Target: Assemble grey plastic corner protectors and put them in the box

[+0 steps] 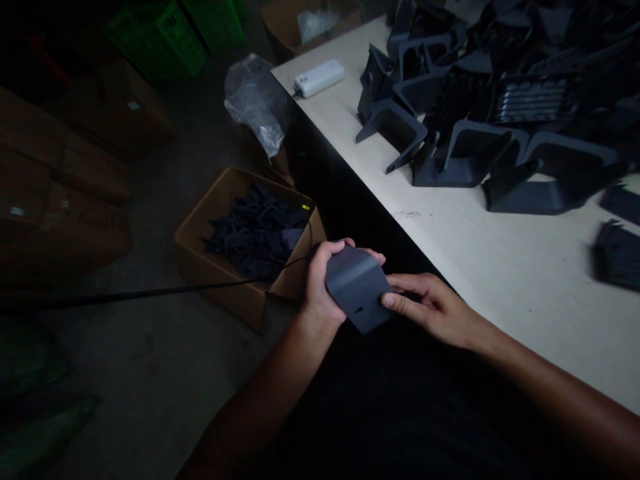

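Note:
A dark grey plastic bracket with a bent, smooth face and a small slot is held in front of my body, off the table's edge. Wrapped round its left side is my left hand, thumb at the top edge. My right hand pinches the right edge between thumb and fingers. The far side of the bracket is hidden. Similar dark brackets are heaped on the white table at the upper right. Others lie in an open cardboard box on the floor.
A white power bank lies near the table's far left corner, beside a clear plastic bag. A black cord crosses the open box. Closed cartons stand at the left, with green crates behind.

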Tool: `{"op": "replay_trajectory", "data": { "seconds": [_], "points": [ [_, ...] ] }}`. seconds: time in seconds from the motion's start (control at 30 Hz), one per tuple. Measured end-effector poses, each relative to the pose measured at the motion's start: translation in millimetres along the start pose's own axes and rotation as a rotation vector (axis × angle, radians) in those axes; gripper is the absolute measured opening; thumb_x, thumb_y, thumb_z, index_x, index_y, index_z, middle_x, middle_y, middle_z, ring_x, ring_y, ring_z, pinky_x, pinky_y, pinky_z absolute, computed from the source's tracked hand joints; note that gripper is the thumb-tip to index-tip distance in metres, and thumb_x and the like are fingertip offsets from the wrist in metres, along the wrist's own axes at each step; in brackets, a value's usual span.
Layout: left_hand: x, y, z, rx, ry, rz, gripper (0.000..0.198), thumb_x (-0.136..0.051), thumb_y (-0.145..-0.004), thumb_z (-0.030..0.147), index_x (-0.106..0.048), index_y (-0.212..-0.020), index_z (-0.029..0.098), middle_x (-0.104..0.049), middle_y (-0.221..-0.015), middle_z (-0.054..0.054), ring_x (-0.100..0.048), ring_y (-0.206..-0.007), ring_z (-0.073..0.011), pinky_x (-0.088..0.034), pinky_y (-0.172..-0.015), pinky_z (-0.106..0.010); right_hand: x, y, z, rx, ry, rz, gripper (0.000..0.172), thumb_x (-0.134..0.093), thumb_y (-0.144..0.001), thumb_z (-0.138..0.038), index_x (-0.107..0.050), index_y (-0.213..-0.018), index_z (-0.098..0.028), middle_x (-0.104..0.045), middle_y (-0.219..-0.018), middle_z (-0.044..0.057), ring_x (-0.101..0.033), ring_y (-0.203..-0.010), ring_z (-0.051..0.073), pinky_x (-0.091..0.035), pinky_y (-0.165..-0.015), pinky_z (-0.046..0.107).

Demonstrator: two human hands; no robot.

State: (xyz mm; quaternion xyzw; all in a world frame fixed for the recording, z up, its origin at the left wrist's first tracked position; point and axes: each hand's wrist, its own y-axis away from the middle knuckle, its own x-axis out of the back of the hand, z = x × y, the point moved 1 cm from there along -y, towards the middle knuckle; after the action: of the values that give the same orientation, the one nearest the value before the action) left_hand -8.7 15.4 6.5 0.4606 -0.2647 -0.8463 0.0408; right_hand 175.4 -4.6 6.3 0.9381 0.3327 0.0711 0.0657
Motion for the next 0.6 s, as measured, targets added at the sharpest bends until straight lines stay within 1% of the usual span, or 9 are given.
{"op": "replay_trajectory", "data": {
  "seconds": [0.07,0.13,0.17,0.23,0.3,0.43,0.53,0.6],
  "points": [
    [-0.7,-3.9,-3.3,0.045,0.032,0.044,0.013,-0.058,-0.084,0.03,-0.065,-0.082,0.019,-0.074,-0.072,-0.004,-0.075,-0.08,-0.0239,-0.056,-0.095,-0.043,4.9,1.6,1.0,-0.024,-0.06,0.011,0.038,-0.063,-0.101,-0.051,-0.079,-0.119,-0.021,-0.076,-0.099,0.005,-0.069,-0.092,0.026,-0.055,-0.08,0.035],
    [-2.2,-7.5,-8.3,0.07,0.052,0.1,0.013,-0.058,-0.083,0.029,-0.065,-0.079,0.019,-0.075,-0.073,-0.005,-0.075,-0.079,-0.0242,-0.056,-0.094,-0.043,9.7,1.2,1.0,-0.074,-0.148,0.022,0.037,-0.065,-0.099,-0.053,-0.08,-0.107,-0.02,-0.075,-0.093,0.004,-0.068,-0.084,0.023,-0.053,-0.073,0.032],
    [-3.2,-9.1,-10.8,0.075,0.051,0.128,0.015,-0.057,-0.083,0.03,-0.065,-0.078,0.019,-0.076,-0.074,-0.006,-0.075,-0.078,-0.0249,-0.056,-0.093,-0.043,12.5,0.2,0.7,-0.107,-0.2,0.007,0.037,-0.067,-0.098,-0.054,-0.08,-0.101,-0.019,-0.075,-0.091,0.004,-0.068,-0.08,0.022,-0.053,-0.071,0.031],
    [-5.7,-11.5,-15.3,0.081,0.024,0.172,0.02,-0.056,-0.083,0.034,-0.067,-0.08,0.019,-0.077,-0.078,-0.009,-0.075,-0.079,-0.0264,-0.056,-0.091,-0.044,19.0,-2.7,-0.6,-0.168,-0.307,-0.044,0.037,-0.072,-0.094,-0.055,-0.078,-0.093,-0.018,-0.075,-0.087,0.004,-0.067,-0.077,0.021,-0.052,-0.07,0.031],
    [-8.8,-13.4,-18.7,0.091,-0.019,0.208,0.027,-0.055,-0.084,0.038,-0.071,-0.084,0.016,-0.079,-0.082,-0.012,-0.075,-0.082,-0.0279,-0.056,-0.091,-0.044,25.9,-6.0,-2.3,-0.198,-0.384,-0.074,0.037,-0.076,-0.09,-0.055,-0.077,-0.088,-0.018,-0.074,-0.084,0.004,-0.066,-0.074,0.02,-0.052,-0.071,0.031],
    [-19.0,-17.0,-22.5,0.063,-0.041,0.229,0.039,-0.053,-0.086,0.044,-0.074,-0.095,0.013,-0.08,-0.088,-0.014,-0.076,-0.092,-0.0307,-0.056,-0.093,-0.044,35.4,-10.7,-1.9,-0.169,-0.454,-0.046,0.042,-0.074,-0.091,-0.058,-0.077,-0.083,-0.018,-0.073,-0.08,0.003,-0.064,-0.071,0.018,-0.051,-0.07,0.03],
    [-30.2,-20.6,-24.6,-0.003,-0.052,0.245,0.042,-0.05,-0.088,0.046,-0.075,-0.096,0.013,-0.081,-0.091,-0.014,-0.076,-0.099,-0.0327,-0.056,-0.095,-0.045,40.1,-12.8,5.6,-0.138,-0.46,-0.028,0.044,-0.071,-0.093,-0.061,-0.077,-0.084,-0.018,-0.073,-0.08,0.003,-0.063,-0.07,0.018,-0.05,-0.07,0.03],
    [-37.5,-23.0,-26.2,-0.034,-0.097,0.239,0.047,-0.047,-0.089,0.048,-0.076,-0.094,0.012,-0.081,-0.093,-0.016,-0.075,-0.103,-0.0344,-0.056,-0.095,-0.046,43.4,-14.7,12.8,-0.114,-0.462,-0.005,0.046,-0.069,-0.094,-0.063,-0.074,-0.082,-0.018,-0.071,-0.077,0.002,-0.061,-0.067,0.017,-0.049,-0.067,0.03]
  ]
}}
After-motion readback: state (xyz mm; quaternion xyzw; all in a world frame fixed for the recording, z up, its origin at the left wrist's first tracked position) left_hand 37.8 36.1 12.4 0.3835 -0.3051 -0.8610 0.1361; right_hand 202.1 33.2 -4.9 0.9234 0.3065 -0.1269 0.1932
